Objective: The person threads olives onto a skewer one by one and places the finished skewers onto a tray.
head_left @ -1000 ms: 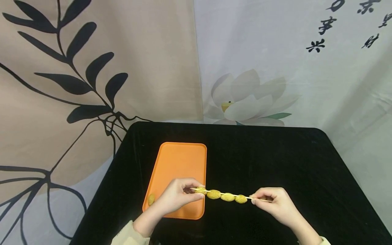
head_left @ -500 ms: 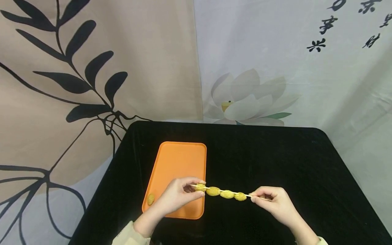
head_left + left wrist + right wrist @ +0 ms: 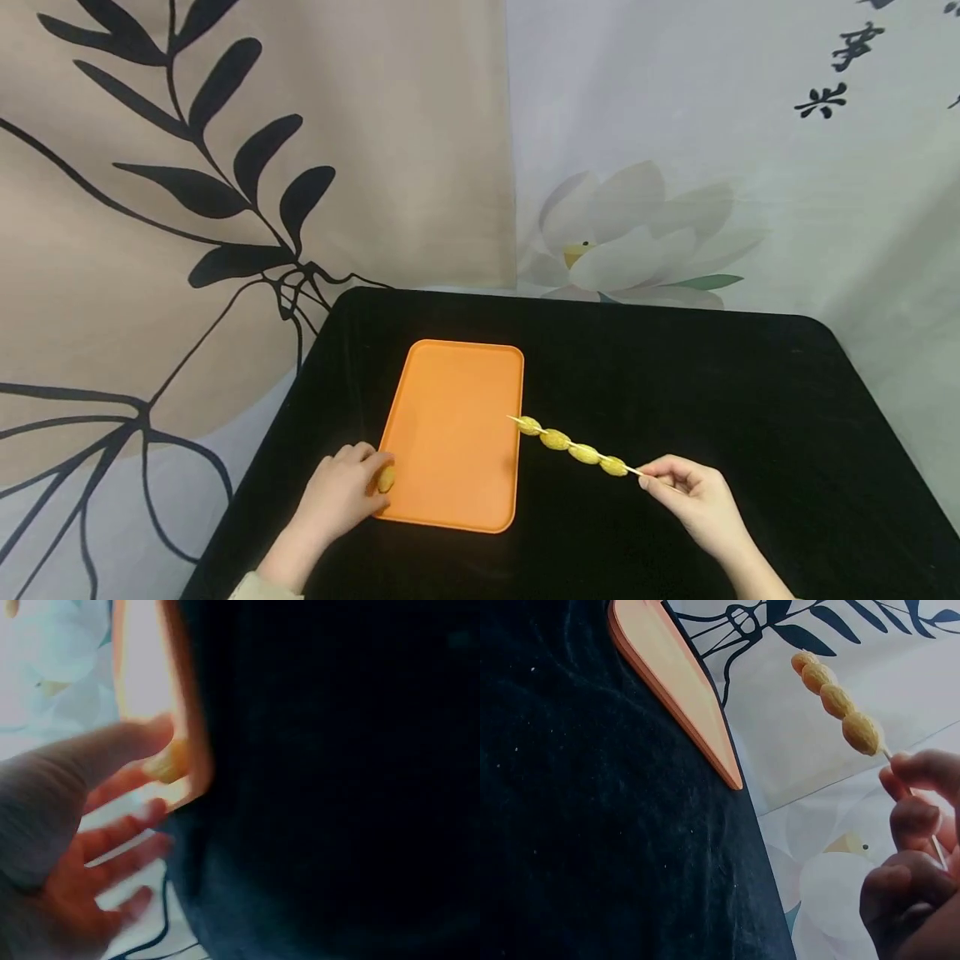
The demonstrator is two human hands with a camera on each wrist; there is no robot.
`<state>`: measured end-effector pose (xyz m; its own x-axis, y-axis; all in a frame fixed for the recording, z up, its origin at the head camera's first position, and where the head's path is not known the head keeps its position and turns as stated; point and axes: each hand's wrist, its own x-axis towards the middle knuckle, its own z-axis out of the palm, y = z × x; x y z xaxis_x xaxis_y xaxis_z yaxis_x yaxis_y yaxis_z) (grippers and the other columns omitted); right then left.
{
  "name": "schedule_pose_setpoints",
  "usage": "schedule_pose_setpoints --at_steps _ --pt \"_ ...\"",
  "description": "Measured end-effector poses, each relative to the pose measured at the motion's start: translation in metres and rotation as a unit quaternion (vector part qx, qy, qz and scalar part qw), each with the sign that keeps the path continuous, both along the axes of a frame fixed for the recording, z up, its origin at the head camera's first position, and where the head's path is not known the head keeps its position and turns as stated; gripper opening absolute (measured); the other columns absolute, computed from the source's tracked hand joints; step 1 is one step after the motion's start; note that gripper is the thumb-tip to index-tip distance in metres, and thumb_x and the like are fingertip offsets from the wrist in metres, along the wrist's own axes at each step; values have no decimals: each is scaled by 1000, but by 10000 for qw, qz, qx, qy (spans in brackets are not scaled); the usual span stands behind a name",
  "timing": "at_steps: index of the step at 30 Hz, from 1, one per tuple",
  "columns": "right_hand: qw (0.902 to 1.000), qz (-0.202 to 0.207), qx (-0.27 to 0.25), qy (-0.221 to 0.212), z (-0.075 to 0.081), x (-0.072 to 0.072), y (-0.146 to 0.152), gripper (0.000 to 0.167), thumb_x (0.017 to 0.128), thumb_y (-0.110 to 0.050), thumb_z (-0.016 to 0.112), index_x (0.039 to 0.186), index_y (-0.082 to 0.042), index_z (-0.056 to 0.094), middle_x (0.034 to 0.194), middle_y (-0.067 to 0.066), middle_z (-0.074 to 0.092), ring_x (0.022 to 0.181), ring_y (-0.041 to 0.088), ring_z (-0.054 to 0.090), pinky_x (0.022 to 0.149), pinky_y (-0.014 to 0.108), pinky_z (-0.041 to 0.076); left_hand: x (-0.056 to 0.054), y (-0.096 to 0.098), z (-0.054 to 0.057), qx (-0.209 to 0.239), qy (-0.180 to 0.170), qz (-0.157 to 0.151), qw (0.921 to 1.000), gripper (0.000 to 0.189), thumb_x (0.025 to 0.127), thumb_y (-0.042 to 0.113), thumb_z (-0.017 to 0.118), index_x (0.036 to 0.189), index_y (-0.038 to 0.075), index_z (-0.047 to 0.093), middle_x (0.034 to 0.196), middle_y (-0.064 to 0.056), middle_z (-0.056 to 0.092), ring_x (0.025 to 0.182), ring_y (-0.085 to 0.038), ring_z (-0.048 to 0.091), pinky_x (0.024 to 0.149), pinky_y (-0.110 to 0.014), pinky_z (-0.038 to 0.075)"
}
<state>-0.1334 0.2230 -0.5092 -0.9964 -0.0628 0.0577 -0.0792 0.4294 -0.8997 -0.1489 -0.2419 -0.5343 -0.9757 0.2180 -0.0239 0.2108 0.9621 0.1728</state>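
My right hand (image 3: 693, 496) pinches the bare end of a thin wooden skewer (image 3: 634, 472). Several wrinkled yellow oval pieces (image 3: 584, 453) are threaded along it, and its pointed tip reaches over the right rim of the orange tray (image 3: 453, 433). In the right wrist view the skewer tilts upward, with the yellow pieces (image 3: 862, 733) beyond the fingertips. At the tray's near left corner, my left hand (image 3: 337, 492) has its thumb and index finger on either side of a loose yellow oval piece (image 3: 386, 478). The left wrist view is blurred, but this piece (image 3: 171, 761) shows between the fingertips.
The tray lies on a black cloth-covered table (image 3: 675, 375), left of its middle. Behind the table hangs a printed backdrop (image 3: 405, 150) with dark leaves, a pale lotus and black characters.
My left hand has let go of the skewer's far end and moved left to the loose piece. The right hand now holds the skewer alone, its tip raised. The head view has shifted slightly right.
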Motion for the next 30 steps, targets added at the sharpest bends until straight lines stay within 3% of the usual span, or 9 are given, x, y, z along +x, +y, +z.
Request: schedule_pose_setpoints --at_steps 3,5,7,11,14,17,19,24,30 --pt "9999 36 -97 113 1 -1 -1 4 85 -4 73 87 -7 72 62 -1 59 47 7 41 40 28 35 1 3 -6 294 127 35 9995 41 73 31 85 109 19 71 97 5 62 80 -13 49 73 -31 41" --pt "9997 70 -95 198 4 -2 -2 5 85 -4 73 88 -7 72 62 -1 59 47 8 41 41 28 35 0 8 -2 1050 -124 180 9942 37 76 27 84 109 19 70 93 7 61 78 -10 50 72 -29 44" --pt "9995 47 -73 292 8 -2 -1 6 85 -3 72 87 -8 72 63 -2 59 47 9 42 41 28 36 -2 16 8 2228 -548 262 9730 35 79 22 81 111 18 68 92 6 61 77 -11 54 70 -28 48" --pt "9986 -123 -41 519 16 0 2 10 84 1 72 86 -9 72 62 -4 59 46 9 41 40 29 34 -6 35 36 4671 -1467 30 8719 39 85 16 76 120 9 61 104 -7 62 85 -21 63 74 -30 54" --pt "9978 -195 -118 629 23 3 4 10 84 3 71 86 -7 72 63 -6 60 45 9 40 39 30 33 -8 51 54 5676 -1917 -428 7995 44 88 10 71 126 0 53 118 -18 55 93 -25 66 81 -34 55" --pt "9976 -166 -236 634 29 5 5 7 84 4 70 87 -3 71 65 -5 62 45 10 41 40 31 34 -7 66 66 6211 -2169 -871 7481 44 89 2 67 128 -7 47 119 -20 52 97 -25 66 84 -37 54" --pt "9974 -156 -266 649 32 7 5 7 84 4 70 87 -3 71 65 -5 62 45 11 41 40 31 34 -6 75 72 6425 -2272 -1105 7235 42 90 -1 64 127 -8 46 116 -17 54 98 -24 67 86 -39 53" --pt "9961 -124 -315 819 39 13 7 14 83 7 70 85 -7 71 63 -3 60 46 11 40 40 31 33 -3 90 80 6686 -2330 -1506 6899 34 90 -5 63 120 -3 49 109 -12 57 101 -27 66 86 -39 53" --pt "9947 -10 -381 958 42 19 9 17 81 10 70 84 -7 71 64 -5 60 46 9 39 39 31 32 0 97 87 6611 -2245 -1617 6974 33 89 -6 63 118 -4 49 110 -14 57 101 -27 66 82 -37 55"
